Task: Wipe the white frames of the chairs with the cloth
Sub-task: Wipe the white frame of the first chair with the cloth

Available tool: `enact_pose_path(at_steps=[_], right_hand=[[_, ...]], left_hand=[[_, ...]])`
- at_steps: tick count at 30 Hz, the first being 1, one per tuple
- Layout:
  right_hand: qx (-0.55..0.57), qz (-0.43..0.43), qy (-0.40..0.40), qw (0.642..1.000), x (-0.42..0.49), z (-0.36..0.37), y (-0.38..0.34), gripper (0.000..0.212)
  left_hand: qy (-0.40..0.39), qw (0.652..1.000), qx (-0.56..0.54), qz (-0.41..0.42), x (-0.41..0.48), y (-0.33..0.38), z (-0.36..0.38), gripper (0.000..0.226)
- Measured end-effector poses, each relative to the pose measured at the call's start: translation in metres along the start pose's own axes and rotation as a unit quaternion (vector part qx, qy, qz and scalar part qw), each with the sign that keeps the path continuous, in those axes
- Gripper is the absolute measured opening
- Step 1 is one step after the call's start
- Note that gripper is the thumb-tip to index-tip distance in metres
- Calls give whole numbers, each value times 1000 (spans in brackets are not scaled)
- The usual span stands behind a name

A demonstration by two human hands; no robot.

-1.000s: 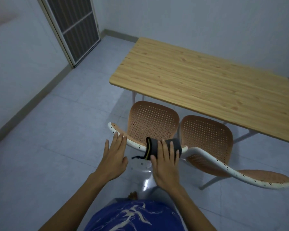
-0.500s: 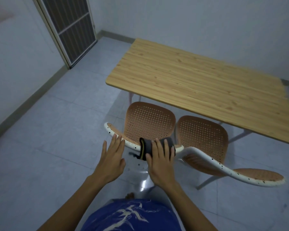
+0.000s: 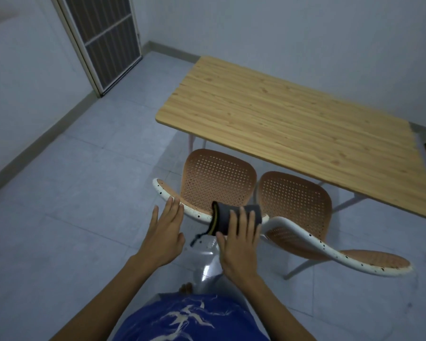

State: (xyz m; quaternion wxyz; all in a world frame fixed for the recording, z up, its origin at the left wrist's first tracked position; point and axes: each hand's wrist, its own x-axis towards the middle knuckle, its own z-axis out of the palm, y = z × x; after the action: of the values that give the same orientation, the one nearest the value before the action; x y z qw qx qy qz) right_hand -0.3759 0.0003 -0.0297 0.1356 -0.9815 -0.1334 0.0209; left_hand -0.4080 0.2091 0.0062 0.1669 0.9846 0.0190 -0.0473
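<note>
Two chairs with tan perforated seats stand at the table's near side. The left chair's white speckled frame (image 3: 166, 196) curves toward me, and the right chair's white frame (image 3: 312, 242) sweeps off to the right. A dark grey cloth (image 3: 223, 215) with a yellow edge is draped over the left chair's frame where the two chairs meet. My right hand (image 3: 239, 242) lies flat on the cloth, pressing it onto the frame. My left hand (image 3: 164, 232) is open with fingers spread, its fingertips at the left chair's frame.
A wooden table (image 3: 290, 124) stands behind the chairs. A louvred door (image 3: 103, 38) is at the far left wall. Pale tiled floor (image 3: 71, 193) spreads to the left. My blue shirt (image 3: 190, 318) fills the bottom.
My right hand and the cloth have slid slightly left along the frame. The view has shifted a little; my left hand keeps its place by the frame.
</note>
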Motion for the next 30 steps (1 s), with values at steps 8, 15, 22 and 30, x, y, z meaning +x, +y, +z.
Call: enact_pose_path(at_steps=[8, 15, 22, 30], right_hand=[[66, -99, 8, 993, 51, -28, 36, 44], [133, 83, -5, 988, 30, -17, 74, 56], [-10, -42, 18, 999, 14, -1, -4, 71], [-16, -61, -93, 994, 76, -29, -11, 57]], left_hand=[[-28, 1000, -6, -12, 2, 1, -5, 78], [-62, 998, -3, -33, 4, 7, -7, 83], [-69, 996, -13, -51, 7, 15, -8, 87], [-82, 995, -14, -58, 6, 19, -13, 83]])
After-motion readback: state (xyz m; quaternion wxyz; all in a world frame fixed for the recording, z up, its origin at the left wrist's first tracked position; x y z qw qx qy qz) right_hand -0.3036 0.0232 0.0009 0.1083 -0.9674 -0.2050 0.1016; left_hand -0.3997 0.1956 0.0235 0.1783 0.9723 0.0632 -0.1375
